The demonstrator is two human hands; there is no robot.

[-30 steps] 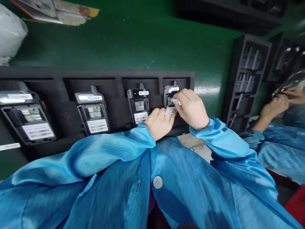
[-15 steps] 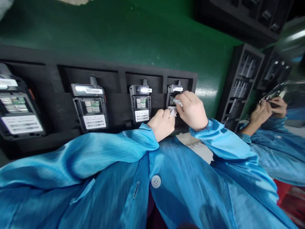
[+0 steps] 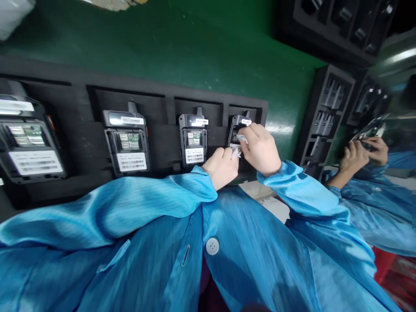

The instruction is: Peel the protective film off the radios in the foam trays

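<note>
My left hand [image 3: 223, 168] is closed, its curled fingertips at the lower end of the rightmost handheld device [image 3: 234, 130]. Closed in a pinch, my right hand [image 3: 261, 149] covers that device's right side. White crumpled material [image 3: 236, 150] shows at my left fingertips, and a similar white bit [image 3: 242, 138] at my right ones; whether it is held or worn I cannot tell. The device sits slightly tilted in a black foam tray [image 3: 159, 130], its lower part hidden. Beside it lies another device [image 3: 194, 141] with an antenna stub, open back and barcode label.
Further left in the tray lie two similar devices, one nearer [image 3: 126, 143] and one at the edge [image 3: 30, 138]. On the green table [image 3: 201, 52] stand more foam trays [image 3: 325, 117] to the right. A co-worker's hands [image 3: 355, 158] handle something at far right.
The view has shifted slightly, so the trays appear moved a little. The rightmost device now looks more tilted between my hands. Both hands stay closed in nearly the same place.
</note>
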